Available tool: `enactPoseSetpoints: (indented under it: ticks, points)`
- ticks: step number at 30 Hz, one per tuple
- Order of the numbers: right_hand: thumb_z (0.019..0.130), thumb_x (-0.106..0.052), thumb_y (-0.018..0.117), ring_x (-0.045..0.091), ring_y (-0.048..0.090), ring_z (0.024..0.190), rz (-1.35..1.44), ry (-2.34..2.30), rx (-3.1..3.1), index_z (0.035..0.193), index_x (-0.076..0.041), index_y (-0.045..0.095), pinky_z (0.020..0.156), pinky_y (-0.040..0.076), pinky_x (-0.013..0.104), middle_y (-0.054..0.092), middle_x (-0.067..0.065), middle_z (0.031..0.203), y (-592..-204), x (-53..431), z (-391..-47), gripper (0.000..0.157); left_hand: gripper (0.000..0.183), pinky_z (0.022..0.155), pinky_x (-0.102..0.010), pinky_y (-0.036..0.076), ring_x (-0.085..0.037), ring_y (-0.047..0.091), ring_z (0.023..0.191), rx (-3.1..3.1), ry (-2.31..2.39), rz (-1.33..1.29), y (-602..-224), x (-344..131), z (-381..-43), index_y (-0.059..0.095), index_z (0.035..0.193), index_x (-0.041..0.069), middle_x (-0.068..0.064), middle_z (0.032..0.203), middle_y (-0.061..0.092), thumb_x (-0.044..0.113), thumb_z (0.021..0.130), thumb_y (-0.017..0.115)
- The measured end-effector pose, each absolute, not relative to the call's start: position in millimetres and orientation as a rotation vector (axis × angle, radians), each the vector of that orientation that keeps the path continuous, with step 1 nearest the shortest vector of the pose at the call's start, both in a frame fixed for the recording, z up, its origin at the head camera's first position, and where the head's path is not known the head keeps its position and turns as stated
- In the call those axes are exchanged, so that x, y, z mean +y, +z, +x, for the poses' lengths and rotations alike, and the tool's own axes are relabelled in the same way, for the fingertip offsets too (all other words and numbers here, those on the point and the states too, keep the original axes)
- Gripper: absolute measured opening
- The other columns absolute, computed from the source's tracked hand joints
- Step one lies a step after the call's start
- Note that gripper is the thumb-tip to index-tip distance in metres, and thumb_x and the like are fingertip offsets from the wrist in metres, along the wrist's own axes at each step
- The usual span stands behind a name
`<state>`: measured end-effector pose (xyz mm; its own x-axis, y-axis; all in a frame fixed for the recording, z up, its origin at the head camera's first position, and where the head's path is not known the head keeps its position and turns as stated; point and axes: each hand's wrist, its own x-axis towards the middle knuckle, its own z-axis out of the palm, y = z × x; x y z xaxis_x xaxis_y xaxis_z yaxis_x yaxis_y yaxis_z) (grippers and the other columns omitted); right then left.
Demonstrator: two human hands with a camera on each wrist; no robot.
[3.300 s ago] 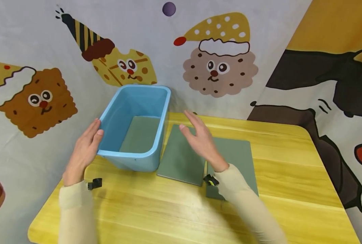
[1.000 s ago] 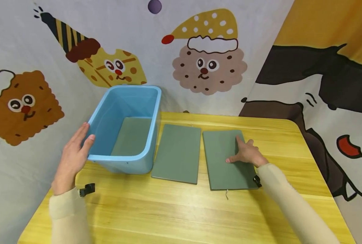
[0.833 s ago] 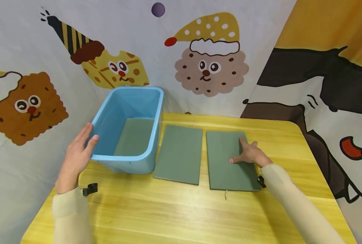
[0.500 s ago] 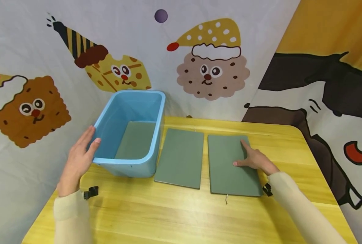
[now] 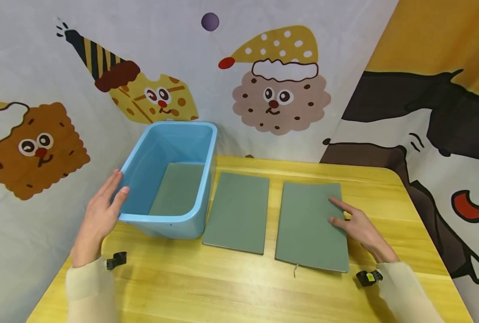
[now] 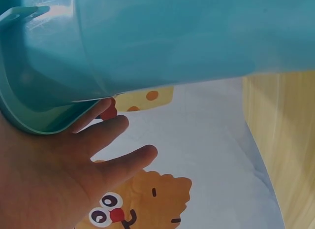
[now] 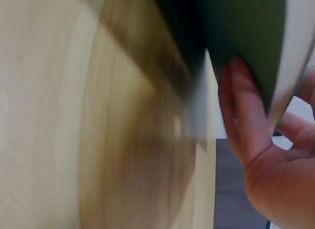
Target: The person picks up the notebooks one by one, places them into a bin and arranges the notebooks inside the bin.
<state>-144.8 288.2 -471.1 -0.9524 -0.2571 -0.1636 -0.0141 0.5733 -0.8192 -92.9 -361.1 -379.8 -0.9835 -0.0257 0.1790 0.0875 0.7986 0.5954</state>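
Note:
My right hand (image 5: 362, 229) pinches the right edge of a green notebook (image 5: 309, 224) with a ribbon bookmark (image 5: 295, 270) hanging from its near edge. The right wrist view puts some fingers (image 7: 246, 106) under the notebook (image 7: 246, 32), its right side raised off the table; the thumb lies on top. My left hand (image 5: 99, 215) rests against the left rim of a light blue plastic bin (image 5: 166, 219). In the left wrist view its fingers (image 6: 106, 135) stretch out below the bin's wall (image 6: 187, 37). Inside the bin lies a green notebook (image 5: 178, 188).
Another green notebook (image 5: 239, 213) lies flat between the bin and the held one. All stand on a yellow wooden table (image 5: 207, 287). A cartoon-printed cloth (image 5: 223, 103) hangs right behind the table. Black straps (image 5: 116, 260) show at both wrists.
My right hand, first above the middle notebook, has moved onto the right-hand notebook and gripped its right edge. That notebook has shifted slightly right and tilted. My left hand stays on the bin.

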Motion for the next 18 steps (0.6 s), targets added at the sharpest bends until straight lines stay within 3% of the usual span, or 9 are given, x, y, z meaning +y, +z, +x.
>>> enactPoseSetpoints:
  ticks: [3, 5, 6, 8, 9, 10, 12, 15, 18]
  points:
    - [0.104, -0.029, 0.066, 0.030, 0.062, 0.110, -0.173, -1.415, 2.533, 0.164, -0.013, 0.032, 0.083, 0.054, 0.037, 0.022, 0.026, 0.167, -470, 287, -138, 0.071, 0.061, 0.116, -0.075, 0.010, -0.052, 0.013, 0.153, -2.806, -0.943, -0.047, -381, -362, -90, 0.019, 0.167, 0.011, -0.011, 0.173, 0.011, 0.038, 0.114, 0.035]
    - [0.104, -0.029, 0.066, 0.016, 0.056, 0.070, -0.146, -1.496, 2.531, 0.164, -0.015, 0.034, 0.059, 0.050, 0.027, 0.023, 0.024, 0.167, -467, 285, -134, 0.069, 0.062, 0.116, -0.075, 0.010, -0.051, 0.012, 0.154, -2.807, -0.948, -0.044, -381, -363, -90, 0.019, 0.167, 0.011, -0.010, 0.173, 0.010, 0.038, 0.114, 0.035]
    - [0.104, -0.029, 0.066, 0.012, 0.053, 0.070, -0.138, -1.536, 2.532, 0.163, -0.016, 0.035, 0.054, 0.046, 0.025, 0.023, 0.023, 0.168, -466, 283, -131, 0.068, 0.062, 0.116, -0.075, 0.009, -0.051, 0.012, 0.154, -2.808, -0.948, -0.043, -381, -363, -90, 0.018, 0.167, 0.011, -0.010, 0.174, 0.009, 0.038, 0.114, 0.035]
    - [0.104, -0.027, 0.066, 0.017, 0.060, 0.083, -0.122, -1.617, 2.530, 0.163, -0.016, 0.037, 0.054, 0.046, 0.020, 0.024, 0.020, 0.168, -461, 280, -127, 0.067, 0.062, 0.117, -0.075, 0.009, -0.051, 0.011, 0.154, -2.810, -0.949, -0.044, -381, -363, -90, 0.018, 0.167, 0.012, -0.010, 0.174, 0.008, 0.039, 0.114, 0.035]
    - [0.104, -0.027, 0.066, 0.020, 0.060, 0.102, -0.112, -1.645, 2.538, 0.162, -0.017, 0.038, 0.057, 0.047, 0.016, 0.025, 0.016, 0.169, -459, 279, -124, 0.065, 0.062, 0.117, -0.075, 0.009, -0.051, 0.011, 0.154, -2.810, -0.949, -0.045, -381, -363, -91, 0.018, 0.167, 0.012, -0.010, 0.174, 0.008, 0.039, 0.114, 0.035]
    - [0.104, -0.027, 0.066, 0.025, 0.053, 0.125, -0.100, -1.684, 2.531, 0.162, -0.017, 0.039, 0.065, 0.049, 0.013, 0.027, 0.013, 0.169, -456, 277, -122, 0.064, 0.062, 0.117, -0.074, 0.009, -0.051, 0.011, 0.154, -2.812, -0.948, -0.046, -380, -363, -91, 0.018, 0.167, 0.011, -0.010, 0.174, 0.008, 0.039, 0.114, 0.035]
    - [0.104, -0.025, 0.066, 0.032, 0.020, 0.152, -0.071, -1.762, 2.510, 0.161, -0.016, 0.041, 0.081, 0.049, 0.009, 0.028, 0.007, 0.169, -451, 273, -117, 0.063, 0.062, 0.117, -0.075, 0.009, -0.051, 0.012, 0.154, -2.813, -0.945, -0.046, -379, -363, -92, 0.018, 0.167, 0.011, -0.010, 0.174, 0.008, 0.039, 0.114, 0.034]
    - [0.103, -0.020, 0.067, 0.031, 0.013, 0.156, -0.016, -1.895, 2.455, 0.159, -0.014, 0.044, 0.088, 0.047, 0.008, 0.029, 0.003, 0.169, -442, 267, -112, 0.061, 0.062, 0.117, -0.075, 0.009, -0.052, 0.011, 0.154, -2.816, -0.945, -0.053, -378, -363, -93, 0.018, 0.167, 0.011, -0.010, 0.174, 0.008, 0.039, 0.114, 0.034]
    - [0.102, -0.015, 0.069, 0.020, 0.019, 0.155, 0.045, -2.045, 2.362, 0.158, -0.013, 0.046, 0.089, 0.048, 0.009, 0.028, 0.006, 0.169, -434, 262, -108, 0.060, 0.062, 0.117, -0.074, 0.008, -0.051, 0.011, 0.154, -2.821, -0.943, -0.062, -378, -363, -93, 0.017, 0.167, 0.011, -0.009, 0.174, 0.007, 0.039, 0.114, 0.034]
